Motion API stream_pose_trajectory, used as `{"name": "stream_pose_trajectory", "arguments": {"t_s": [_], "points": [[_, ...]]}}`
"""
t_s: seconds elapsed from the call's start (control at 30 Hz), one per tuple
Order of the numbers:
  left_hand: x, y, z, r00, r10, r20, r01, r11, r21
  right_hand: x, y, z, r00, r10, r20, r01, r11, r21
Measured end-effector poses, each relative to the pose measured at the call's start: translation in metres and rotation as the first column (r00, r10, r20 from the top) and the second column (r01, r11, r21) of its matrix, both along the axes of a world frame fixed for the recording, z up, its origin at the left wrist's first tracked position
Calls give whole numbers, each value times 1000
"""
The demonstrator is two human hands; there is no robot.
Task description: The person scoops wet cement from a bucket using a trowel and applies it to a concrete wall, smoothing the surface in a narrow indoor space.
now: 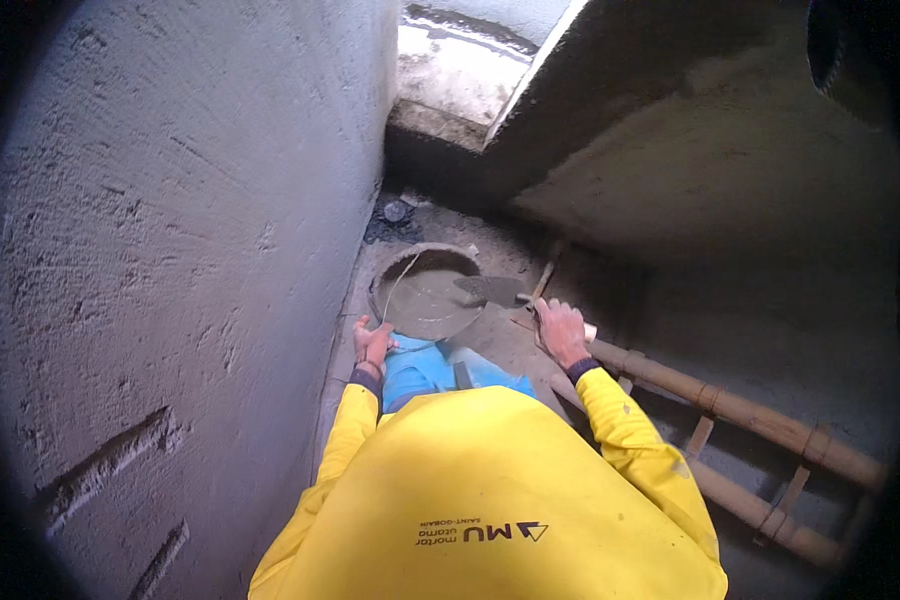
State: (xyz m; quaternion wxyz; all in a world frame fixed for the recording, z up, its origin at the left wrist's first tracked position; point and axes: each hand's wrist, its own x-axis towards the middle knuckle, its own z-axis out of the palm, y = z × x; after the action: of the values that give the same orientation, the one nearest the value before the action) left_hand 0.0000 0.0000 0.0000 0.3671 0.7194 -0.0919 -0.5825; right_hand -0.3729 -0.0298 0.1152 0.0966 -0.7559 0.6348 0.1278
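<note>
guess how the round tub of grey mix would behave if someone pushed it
The tub probably feels heavy, given the grey mix inside. Its wide, round shape suggests sliding rather than tipping. The mix looks wet, so it might slosh.

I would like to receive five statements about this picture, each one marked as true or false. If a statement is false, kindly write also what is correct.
1. The right hand holds a trowel. True.
2. The trowel's blade points to the right of the picture. False: it points to the left, toward the round tub.
3. There is grey mix in the tub. True.
4. The left hand is on the ladder. False: it is by the near left edge of the tub.
5. Both sleeves are yellow. True.
</note>
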Motion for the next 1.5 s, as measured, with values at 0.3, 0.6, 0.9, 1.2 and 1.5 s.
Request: {"name": "stream_pose_trajectory", "arguments": {"t_s": [0.3, 0.6, 0.9, 1.2, 1.5], "points": [[4, 7, -54, 836, 43, -547, 10, 996, 93, 58, -72, -43, 983, 103, -154, -99, 994, 37], [-15, 13, -32, 895, -18, -446, 41, 998, 41, 66, -73, -110, 973, 208, 96, -223, 956, 192], [8, 25, -36, 908, 181, -379, -106, 972, 209, 95, -38, -127, 863, -4, 505, -209, 908, 364], [32, 23, -56, 865, 232, -444, -172, 970, 171, 103, -74, -92, 803, 72, 591, -211, 962, 171], [4, -27, -68, 871, 301, -388, -217, 945, 245, 117, -97, -96, 929, 264, 261, -274, 962, 4]]}}
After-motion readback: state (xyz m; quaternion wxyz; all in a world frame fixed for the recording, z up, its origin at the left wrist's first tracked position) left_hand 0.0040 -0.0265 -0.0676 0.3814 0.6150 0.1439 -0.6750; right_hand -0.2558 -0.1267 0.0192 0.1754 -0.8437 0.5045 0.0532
